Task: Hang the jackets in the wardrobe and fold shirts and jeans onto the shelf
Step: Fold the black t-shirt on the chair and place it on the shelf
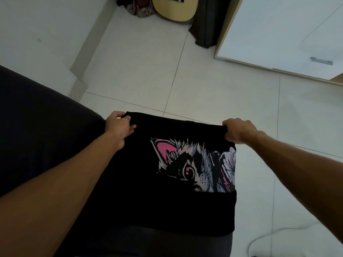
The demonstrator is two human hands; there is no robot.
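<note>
A black shirt (141, 191) with a pink and grey cat print hangs partly folded in front of me, over the edge of a dark bed or sofa. My left hand (118, 127) pinches its top left corner. My right hand (239, 131) grips its top right corner, fingers curled over the fabric. The upper edge is stretched straight between both hands. The shirt's lower part is doubled up, hiding the bottom of the print.
The dark bed or sofa (37, 130) fills the left side. A white wardrobe (278, 34) with a metal handle (321, 61) stands at the upper right. A guitar (174, 8) and a dark case (206, 25) lean at the back. A white cable (269, 236) lies on the tiled floor.
</note>
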